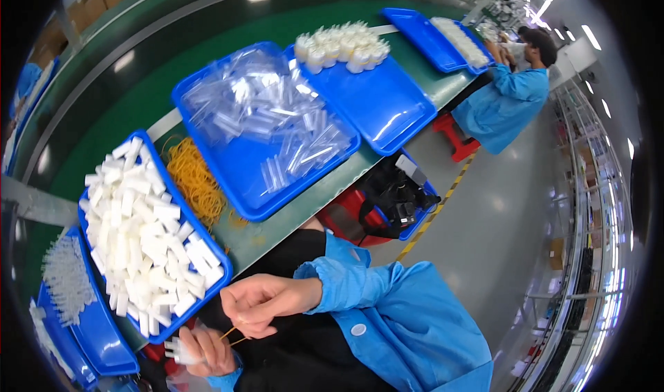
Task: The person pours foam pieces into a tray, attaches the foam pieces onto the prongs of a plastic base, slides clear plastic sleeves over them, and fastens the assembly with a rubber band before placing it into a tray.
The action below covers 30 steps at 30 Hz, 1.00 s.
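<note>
Currently I have the left hand (205, 350) curled shut around a white piece (181, 352), prongs poking out to the left, and the right hand (266, 305) pinched on a yellow band (226, 334). The band spans the short gap between the two hands; I can't tell from here whether it loops around the piece. Both hands are just off the near edge of the table (283, 216), by the near edge of the blue tray heaped with white blocks (142, 236).

More bands (196, 181) lie in a tangle between that tray's right edge and the next tray (242, 178). I see clear sleeves (242, 95) piled in this one toward its far edge, with others near its right corner. Beyond it, white bundles (342, 46) crowd the far edge of a third tray (377, 112). Farther along the table's near edge, I can make out a co-worker (508, 91) in blue by a red stool (455, 137).
</note>
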Tool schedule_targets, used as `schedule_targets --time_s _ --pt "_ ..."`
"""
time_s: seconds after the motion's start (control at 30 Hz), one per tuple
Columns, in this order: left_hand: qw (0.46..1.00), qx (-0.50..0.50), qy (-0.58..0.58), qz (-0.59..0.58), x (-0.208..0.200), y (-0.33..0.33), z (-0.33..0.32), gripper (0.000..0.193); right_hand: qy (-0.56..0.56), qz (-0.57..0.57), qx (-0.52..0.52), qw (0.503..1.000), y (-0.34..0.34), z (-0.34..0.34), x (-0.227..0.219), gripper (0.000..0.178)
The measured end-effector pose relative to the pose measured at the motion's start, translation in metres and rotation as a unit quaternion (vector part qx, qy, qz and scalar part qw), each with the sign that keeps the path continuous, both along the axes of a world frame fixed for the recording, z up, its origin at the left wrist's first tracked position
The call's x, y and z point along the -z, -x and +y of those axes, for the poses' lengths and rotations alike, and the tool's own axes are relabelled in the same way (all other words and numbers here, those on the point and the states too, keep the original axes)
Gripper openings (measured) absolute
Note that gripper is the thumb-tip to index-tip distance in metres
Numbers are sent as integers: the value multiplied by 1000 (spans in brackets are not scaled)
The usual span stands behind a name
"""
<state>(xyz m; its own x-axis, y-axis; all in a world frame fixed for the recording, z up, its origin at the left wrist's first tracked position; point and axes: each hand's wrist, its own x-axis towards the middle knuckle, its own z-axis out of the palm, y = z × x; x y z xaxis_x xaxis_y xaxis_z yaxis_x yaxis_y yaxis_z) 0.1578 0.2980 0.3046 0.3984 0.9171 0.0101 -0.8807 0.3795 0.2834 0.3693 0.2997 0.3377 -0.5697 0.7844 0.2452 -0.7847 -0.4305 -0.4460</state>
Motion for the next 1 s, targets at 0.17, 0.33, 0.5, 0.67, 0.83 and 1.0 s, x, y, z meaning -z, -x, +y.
schedule_targets --time_s 0.17,0.33,0.5,0.67,0.83,1.0 --pt "992 12 -18 126 -14 -8 16 28 -35 -67 -125 989 -10 0 0 19" --pt "960 98 43 257 -14 -22 13 27 -224 -232 113 940 -8 10 -3 24" --pt "911 84 -16 403 -25 -31 5 22 -291 -420 145 847 -14 19 -12 48" --pt "788 148 -106 588 -21 -21 4 25 -282 -493 168 806 -14 25 -28 57" --pt "791 83 -163 583 -10 -30 3 55 -394 -560 135 716 10 29 -22 36" --pt "754 21 -275 596 -21 -32 -1 69 -420 -574 94 696 16 34 -17 32"
